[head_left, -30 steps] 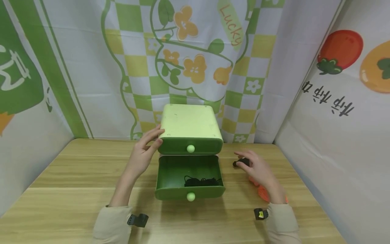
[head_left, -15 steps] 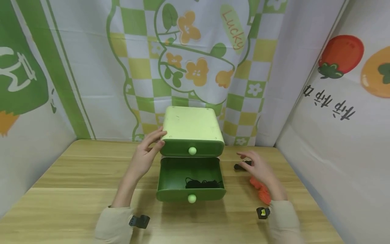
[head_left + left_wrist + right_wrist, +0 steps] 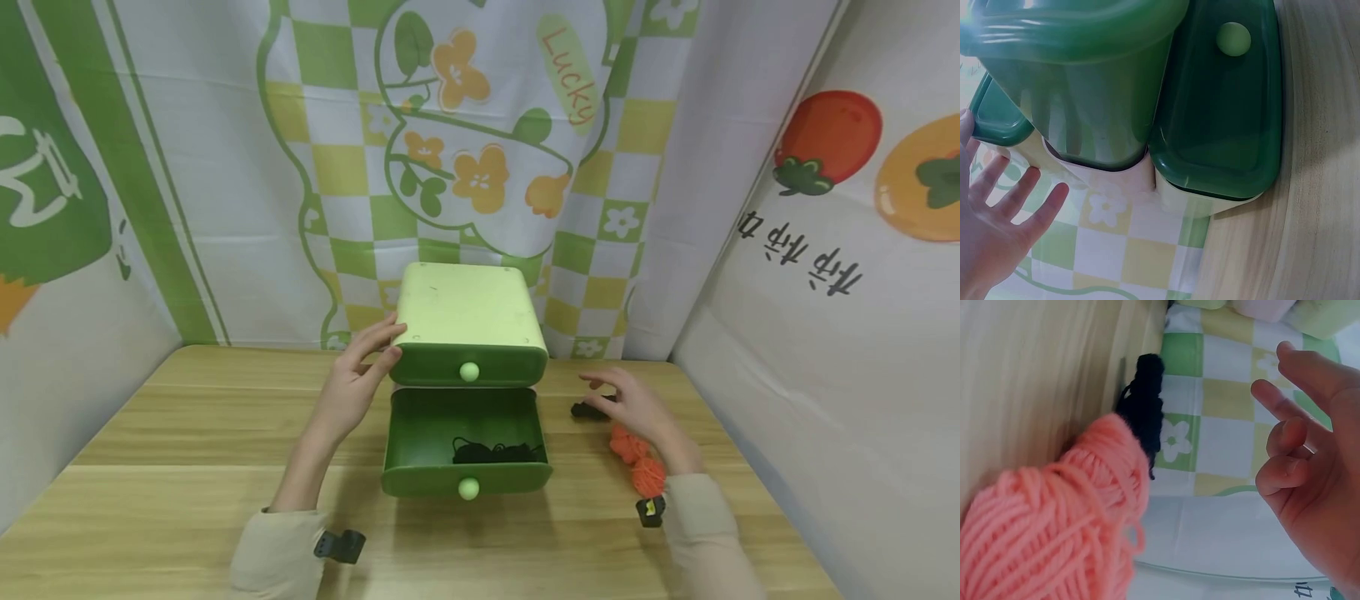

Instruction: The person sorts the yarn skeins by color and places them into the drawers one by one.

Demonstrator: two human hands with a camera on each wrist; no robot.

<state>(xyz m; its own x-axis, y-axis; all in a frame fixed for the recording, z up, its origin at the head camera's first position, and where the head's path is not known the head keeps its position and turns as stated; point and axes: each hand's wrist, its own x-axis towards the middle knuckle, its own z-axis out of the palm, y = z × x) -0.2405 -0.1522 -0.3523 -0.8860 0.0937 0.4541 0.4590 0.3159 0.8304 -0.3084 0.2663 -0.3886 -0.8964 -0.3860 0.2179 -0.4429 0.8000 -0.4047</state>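
lower drawer (image 3: 467,442) pulled out, black cord (image 3: 495,451) already inside | left hand (image 3: 358,379) flat-fingered against drawer unit (image 3: 468,321) | right hand (image 3: 633,406) loose, holding nothing, over black yarn (image 3: 585,409) right of unit, not yet gripped | orange yarn (image 3: 637,462) nearer, on tabletop (image 3: 187,433), left to stow

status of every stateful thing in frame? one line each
upper drawer: closed
lower drawer: pulled open, black yarn inside
left hand: open, fingers resting on the drawer unit's top left corner
right hand: open, holding nothing, over the black skein
orange yarn: lying on the table, untouched
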